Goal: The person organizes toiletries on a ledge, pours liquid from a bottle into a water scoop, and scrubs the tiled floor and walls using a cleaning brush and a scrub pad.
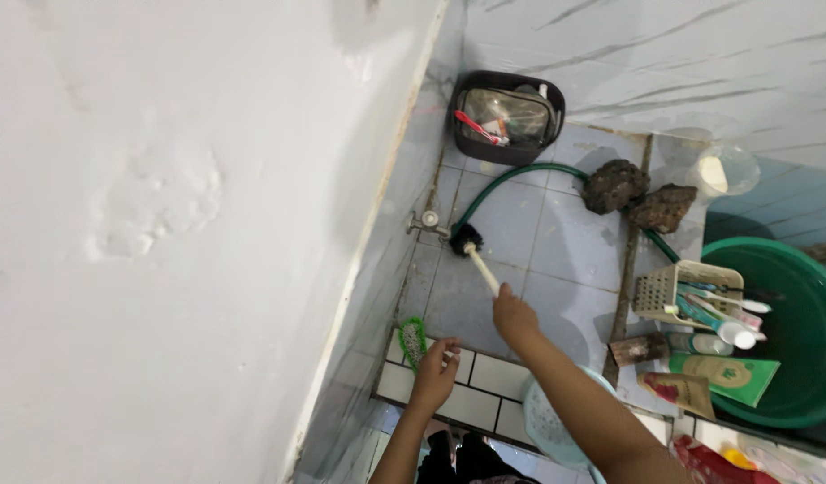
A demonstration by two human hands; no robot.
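Note:
My right hand (pixel 513 315) grips the white handle of a round black-bristled brush (pixel 467 240), whose head presses against the grey floor tiles right beside a metal tap (pixel 428 221) on the white wall. My left hand (pixel 435 369) holds the handle of a green scrub brush (pixel 414 339) with pale bristles, resting it at the edge of the white tiled ledge (pixel 484 381). A green hose (pixel 511 177) runs from the tap across the floor.
A black basket (pixel 507 116) of toiletries sits in the far corner. Two dark rocks (pixel 637 195) lie on the hose. A beige caddy (pixel 686 291) with toothbrushes, packets and a green basin (pixel 789 332) stand at right. A pale blue bowl (pixel 543 421) lies under my arm.

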